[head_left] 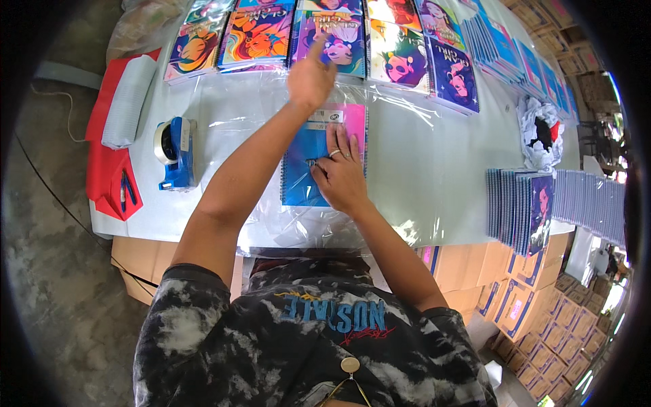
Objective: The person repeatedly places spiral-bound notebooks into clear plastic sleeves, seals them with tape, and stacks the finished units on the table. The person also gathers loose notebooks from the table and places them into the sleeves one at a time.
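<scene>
A spiral-bound notebook point(298, 183) with a blue and pink cover lies on a clear plastic sheet point(400, 115) in front of me. It has a white label near its far edge. My right hand point(342, 175) rests on its cover, fingers stretched out and a ring on one. Farther off, my left hand point(312, 80) reaches over a stack of purple illustrated notebooks point(349, 51), its index finger extended onto the top cover and thumb apart. That stack stands in a row with orange notebooks point(254, 41), pale-covered notebooks point(400, 61) and dark purple notebooks point(453, 74).
A blue tape dispenser point(178, 154) stands at the left, near a red folder point(102, 166) with pens and a white bundle point(129, 102). Stacked notebooks point(519, 210) and crumpled paper point(540, 132) occupy the right side. Cardboard boxes point(522, 298) are stacked below the table.
</scene>
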`<state>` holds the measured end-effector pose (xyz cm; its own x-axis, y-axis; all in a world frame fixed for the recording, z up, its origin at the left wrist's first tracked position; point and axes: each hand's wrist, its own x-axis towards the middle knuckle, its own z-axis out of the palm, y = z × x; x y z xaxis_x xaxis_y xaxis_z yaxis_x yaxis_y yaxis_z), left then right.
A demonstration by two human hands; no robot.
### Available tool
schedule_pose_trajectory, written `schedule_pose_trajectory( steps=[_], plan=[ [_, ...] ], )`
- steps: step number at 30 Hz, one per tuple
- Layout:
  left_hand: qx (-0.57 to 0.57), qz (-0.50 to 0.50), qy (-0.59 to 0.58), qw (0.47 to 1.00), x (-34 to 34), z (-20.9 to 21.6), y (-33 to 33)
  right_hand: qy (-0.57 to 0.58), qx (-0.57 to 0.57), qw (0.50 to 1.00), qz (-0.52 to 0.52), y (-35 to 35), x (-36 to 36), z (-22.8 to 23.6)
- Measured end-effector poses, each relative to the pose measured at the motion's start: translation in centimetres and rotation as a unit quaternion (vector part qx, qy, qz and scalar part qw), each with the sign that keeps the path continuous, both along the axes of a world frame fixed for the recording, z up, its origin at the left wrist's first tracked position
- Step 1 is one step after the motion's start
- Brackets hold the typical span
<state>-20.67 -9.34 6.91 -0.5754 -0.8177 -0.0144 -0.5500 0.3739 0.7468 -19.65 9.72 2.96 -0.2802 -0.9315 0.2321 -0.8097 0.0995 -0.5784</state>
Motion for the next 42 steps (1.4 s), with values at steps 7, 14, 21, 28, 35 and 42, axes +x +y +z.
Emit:
schedule_pose_trajectory(
  steps=[7,14,21,28,35,42],
  plan=[
    [-0.339,-0.071,-0.069,0.935,10.7,-3.1,4.7,-0.032,0.024,0.999,-0.008,0.1,-0.3,0.1],
    [-0.247,-0.128,-0.229,0.933,11.3,-4.3,9.0,-0.082,0.052,0.989,0.109,-1.2,-1.3,-0.4],
    [-0.159,-0.297,-0.211,0.917,14.3,-1.7,6.4,-0.222,0.174,0.928,0.242,-2.9,-5.0,1.1],
    [-0.139,-0.540,-0.176,0.811,17.8,-2.4,18.5,-0.162,0.265,0.914,0.261,-3.2,-4.3,2.5],
    [-0.166,-0.306,0.063,0.935,14.3,-2.0,19.0,-0.118,0.358,0.894,0.241,-4.0,-4.1,3.0],
    [0.167,-0.461,0.052,0.870,17.6,-1.3,17.5,-0.056,0.377,0.887,0.262,-4.3,-3.3,5.0]
  ],
)
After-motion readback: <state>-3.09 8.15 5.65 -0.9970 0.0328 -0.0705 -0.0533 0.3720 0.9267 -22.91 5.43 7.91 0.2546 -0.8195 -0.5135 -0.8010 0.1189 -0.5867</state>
